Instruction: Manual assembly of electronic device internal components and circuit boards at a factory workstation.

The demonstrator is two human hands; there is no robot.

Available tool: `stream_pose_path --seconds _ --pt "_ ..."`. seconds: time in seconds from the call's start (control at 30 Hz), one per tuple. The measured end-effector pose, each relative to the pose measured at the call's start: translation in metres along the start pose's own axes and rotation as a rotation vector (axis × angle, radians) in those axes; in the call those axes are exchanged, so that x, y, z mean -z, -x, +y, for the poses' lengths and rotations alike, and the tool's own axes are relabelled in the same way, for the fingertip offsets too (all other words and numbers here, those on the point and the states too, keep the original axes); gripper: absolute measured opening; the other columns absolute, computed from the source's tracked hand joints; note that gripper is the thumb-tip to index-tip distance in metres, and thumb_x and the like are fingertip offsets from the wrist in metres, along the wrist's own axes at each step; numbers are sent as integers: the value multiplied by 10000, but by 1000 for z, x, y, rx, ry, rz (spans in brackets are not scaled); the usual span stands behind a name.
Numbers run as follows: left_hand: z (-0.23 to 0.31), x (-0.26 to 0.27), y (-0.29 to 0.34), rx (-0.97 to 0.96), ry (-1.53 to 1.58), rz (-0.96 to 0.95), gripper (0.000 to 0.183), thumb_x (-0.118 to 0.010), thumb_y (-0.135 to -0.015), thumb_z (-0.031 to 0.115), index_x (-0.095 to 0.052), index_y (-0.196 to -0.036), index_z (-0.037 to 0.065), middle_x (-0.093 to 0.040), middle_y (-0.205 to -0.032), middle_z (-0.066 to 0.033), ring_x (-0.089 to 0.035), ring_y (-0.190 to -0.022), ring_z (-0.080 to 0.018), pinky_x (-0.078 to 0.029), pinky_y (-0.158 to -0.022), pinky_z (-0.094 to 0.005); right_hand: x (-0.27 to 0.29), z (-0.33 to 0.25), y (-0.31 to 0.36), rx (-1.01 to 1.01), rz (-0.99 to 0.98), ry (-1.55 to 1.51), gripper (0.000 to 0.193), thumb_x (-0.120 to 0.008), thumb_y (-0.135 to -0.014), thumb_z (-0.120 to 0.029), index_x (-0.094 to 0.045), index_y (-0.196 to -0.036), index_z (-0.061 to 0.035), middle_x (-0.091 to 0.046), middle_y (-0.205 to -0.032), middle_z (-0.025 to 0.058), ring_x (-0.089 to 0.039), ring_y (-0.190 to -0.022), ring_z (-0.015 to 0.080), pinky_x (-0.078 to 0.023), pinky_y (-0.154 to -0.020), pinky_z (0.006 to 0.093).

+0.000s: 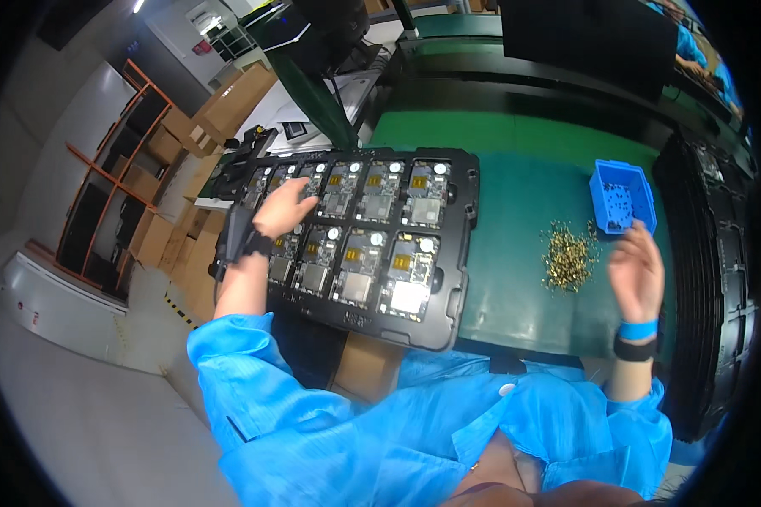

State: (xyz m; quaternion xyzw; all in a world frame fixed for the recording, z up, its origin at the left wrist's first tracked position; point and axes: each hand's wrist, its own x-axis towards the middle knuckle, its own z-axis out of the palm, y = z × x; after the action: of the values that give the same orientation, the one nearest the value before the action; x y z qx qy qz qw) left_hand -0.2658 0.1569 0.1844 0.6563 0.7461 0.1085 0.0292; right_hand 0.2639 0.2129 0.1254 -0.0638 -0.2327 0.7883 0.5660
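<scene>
A black tray (458, 253) lies on the bench with several circuit boards (412, 269) set in two rows of pockets. Over the left part of the tray is my left hand (282, 209), its fingers stretched toward the boards and thumb apart, with nothing visible in them. My right hand (637, 269) hovers at the near edge of a small blue bin (601, 196); motion smears its fingers, so what they hold cannot be made out. Small dark pieces (619, 201) lie inside the bin. Beside it is a loose heap of tiny brass-coloured parts (568, 258).
A stack of black trays (706, 279) stands along the right edge. The green bench mat (507, 169) stretches behind the heap, below a dark monitor (590, 42). A dark green post (313, 93) rises behind the tray. Cardboard boxes (228, 106) and an orange-framed rack (114, 169) are at left.
</scene>
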Motion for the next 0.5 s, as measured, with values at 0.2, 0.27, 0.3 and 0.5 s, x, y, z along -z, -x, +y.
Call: stream_pose_path --seconds 0.2,0.27,0.3,0.5 --pt "13 -52 -63 -293 94 154 313 -545 -764 138 -514 -1055 25 -528 -1054 -134 -497 -992 -295 -399 -849 -342 -84 124 -56 -165 37 252 201 -516 -830 -142 -500 -1022 -86 -543 -908 -9 -507 -800 84 -405 -738 252" --pt "37 -65 -79 -399 179 189 223 -560 -754 133 -546 -955 37 -540 -960 -110 -515 -918 -294 -419 -788 -352 -83 137 -67 -101 55 350 171 -528 -810 -105 -516 -976 -62 -542 -925 3 -513 -829 118 -407 -750 268" --pt "47 -73 -88 -458 190 174 210 -568 -750 133 -546 -936 38 -536 -934 -104 -513 -904 -290 -420 -777 -351 -82 140 -75 136 -28 822 159 -537 -791 -75 -523 -947 -45 -545 -923 19 -519 -833 142 -409 -750 279" --pt "82 -103 -113 -620 341 187 186 -590 -723 92 -541 -895 42 -510 -918 -92 -481 -909 -269 -397 -783 -352 -82 148 -145 632 -366 1993 181 -596 -689 -53 -551 -865 -45 -544 -891 94 -518 -850 271 -400 -767 344"
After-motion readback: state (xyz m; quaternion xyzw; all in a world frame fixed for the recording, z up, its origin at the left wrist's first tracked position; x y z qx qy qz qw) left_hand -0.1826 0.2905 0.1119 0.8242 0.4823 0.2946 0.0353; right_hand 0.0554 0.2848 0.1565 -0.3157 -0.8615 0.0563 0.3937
